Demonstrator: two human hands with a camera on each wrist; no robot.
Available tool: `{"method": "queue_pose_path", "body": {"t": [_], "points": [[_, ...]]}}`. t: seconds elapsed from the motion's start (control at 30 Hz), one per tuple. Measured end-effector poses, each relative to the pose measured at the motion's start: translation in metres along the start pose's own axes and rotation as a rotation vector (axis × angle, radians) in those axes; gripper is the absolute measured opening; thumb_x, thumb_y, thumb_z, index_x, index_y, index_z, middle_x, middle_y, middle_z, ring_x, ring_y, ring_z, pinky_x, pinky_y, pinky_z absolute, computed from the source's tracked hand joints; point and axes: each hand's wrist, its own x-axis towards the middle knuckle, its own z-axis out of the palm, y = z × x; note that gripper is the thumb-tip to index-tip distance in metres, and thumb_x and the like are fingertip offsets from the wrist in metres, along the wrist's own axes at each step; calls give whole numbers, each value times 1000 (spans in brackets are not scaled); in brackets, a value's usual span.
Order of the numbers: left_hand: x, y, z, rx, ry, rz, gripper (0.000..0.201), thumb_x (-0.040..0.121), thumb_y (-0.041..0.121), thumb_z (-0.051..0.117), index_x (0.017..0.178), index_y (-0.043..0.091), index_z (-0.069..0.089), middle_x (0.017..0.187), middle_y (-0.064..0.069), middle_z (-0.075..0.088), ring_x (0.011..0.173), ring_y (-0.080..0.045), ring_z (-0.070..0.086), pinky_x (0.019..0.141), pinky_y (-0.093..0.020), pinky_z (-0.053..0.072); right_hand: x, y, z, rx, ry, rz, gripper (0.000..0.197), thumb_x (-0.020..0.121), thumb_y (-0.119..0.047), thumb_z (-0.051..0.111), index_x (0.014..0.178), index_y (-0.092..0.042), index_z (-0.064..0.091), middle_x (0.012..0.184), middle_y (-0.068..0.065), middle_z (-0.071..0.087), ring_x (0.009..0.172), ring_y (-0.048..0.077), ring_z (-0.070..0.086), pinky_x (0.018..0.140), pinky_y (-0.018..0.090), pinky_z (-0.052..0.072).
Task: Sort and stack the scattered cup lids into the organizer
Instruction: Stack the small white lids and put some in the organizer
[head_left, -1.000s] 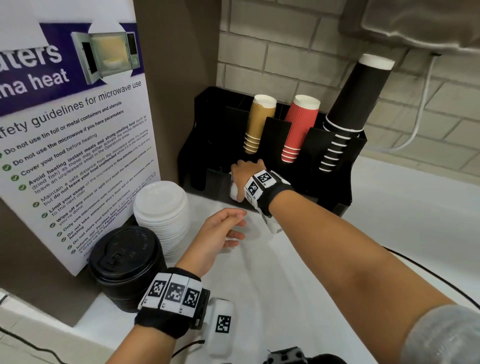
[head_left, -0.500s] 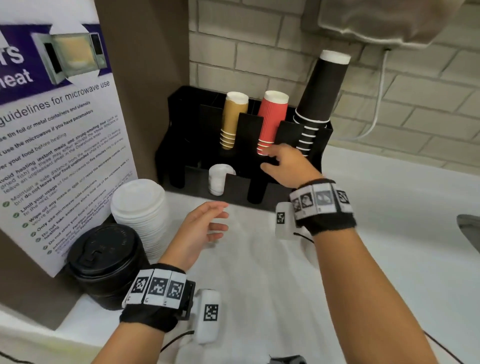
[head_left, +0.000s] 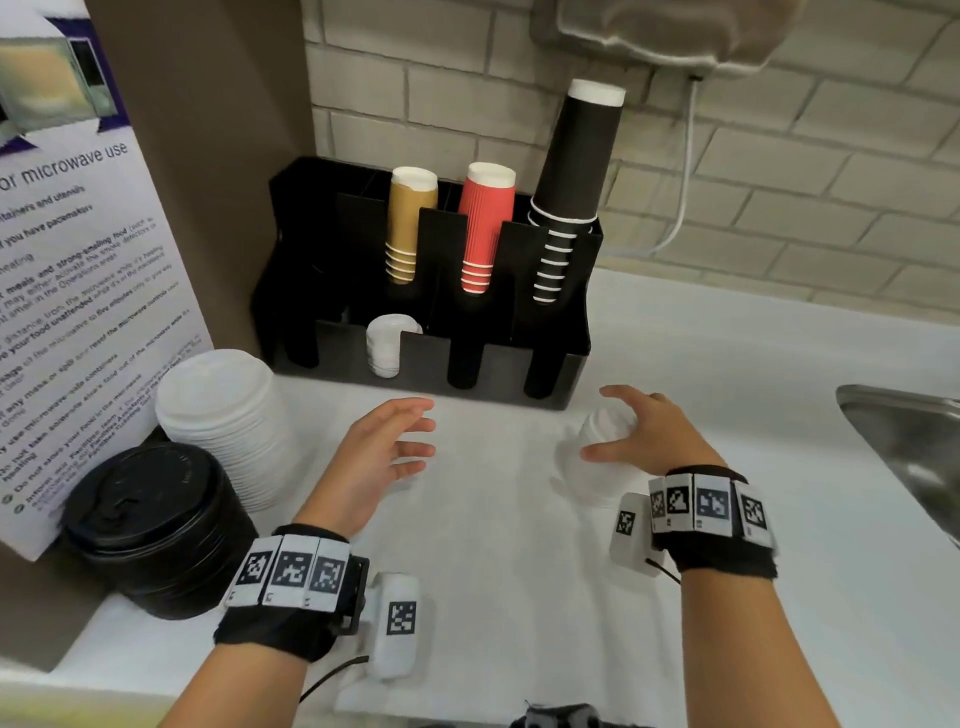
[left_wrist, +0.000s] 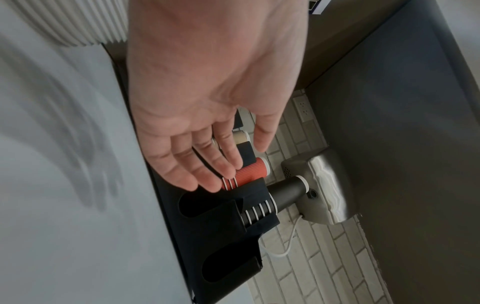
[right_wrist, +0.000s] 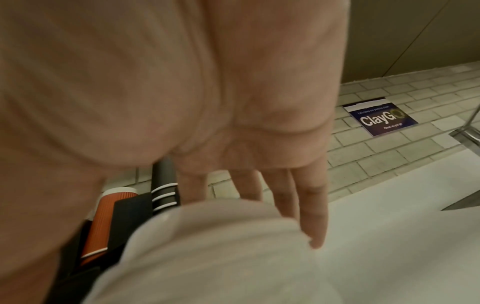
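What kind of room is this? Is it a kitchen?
Probably a shared office or staff pantry, a small kitchen corner. A black organizer holds stacks of paper cups, a poster gives microwave safety rules, and a steel sink sits at the counter's right edge.

Both forearms extend forward, each wrist wrapped in a black band carrying square coded markers. The left hand (head_left: 382, 449) is held palm toward the midline, its fingers (left_wrist: 205, 164) nearly straight and slightly spread, with nothing between them. The right hand (head_left: 647, 434) is arched, palm down, thumb and fingers (right_wrist: 313, 197) curved around a stack of white lids (head_left: 597, 457). The hands are well apart and level with each other.
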Motion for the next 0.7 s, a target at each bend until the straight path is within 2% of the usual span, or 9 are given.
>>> {"method": "queue_pose_path", "body": {"t": [0.07,0.27,0.4,0.47,0.5,0.57,0.6,0.63,0.7], "points": [[-1,0,2,8,-2,1,16,96,26,57,100,25,73,90,5,71,75,-13,69,70,-27,53,2,3,2,22,-6,7,82,64,-34,84,134,-37,43,122,4,46,100,19,45,81,30,40],[-3,2,6,23,4,6,16,96,24,57,103,22,71,93,2,70,76,-14,68,72,-28,52,1,4,-4,79,42,-23,68,68,-27,82,128,-32,50,123,8,53,99,21,50,77,29,41],[-3,6,17,90,-20,30,16,97,23,56,106,23,69,100,-1,68,78,-14,68,74,-26,52,-3,-7,-18,81,127,-132,67,68,-28,82,128,-29,52,118,9,56,101,22,50,80,29,39],[-5,8,27,183,-89,86,19,96,24,59,112,28,66,111,0,66,86,-10,69,77,-25,53,-7,-20,-21,140,154,-215,67,68,-29,82,128,-31,53,115,3,56,104,20,50,81,26,38],[-6,9,33,223,-143,120,27,94,28,63,120,34,62,119,4,64,93,-8,68,80,-24,53,-11,-29,-21,189,152,-265,66,68,-30,83,127,-32,53,113,-2,56,103,15,49,81,22,37],[-6,9,45,269,-255,169,61,84,39,73,137,48,45,134,18,53,110,-2,62,88,-24,51,-18,-51,-15,309,105,-376,62,69,-32,83,124,-35,55,107,-15,57,98,6,52,77,9,38],[-5,9,52,272,-292,195,79,77,42,77,143,51,34,140,22,46,117,-1,57,90,-22,50,-21,-61,-11,370,56,-425,60,70,-33,83,122,-36,55,105,-20,57,97,3,54,77,7,41],[-5,8,57,253,-314,231,91,72,41,78,146,51,26,143,23,41,122,-1,53,92,-20,50,-23,-70,-6,425,6,-459,58,71,-33,82,122,-36,54,105,-20,58,100,2,56,80,9,44],[-4,6,65,186,-303,317,96,70,34,77,148,48,21,145,21,41,125,-1,52,96,-19,48,-25,-83,4,503,-64,-481,57,75,-33,79,124,-37,52,110,-15,59,105,7,57,86,20,50]]}}
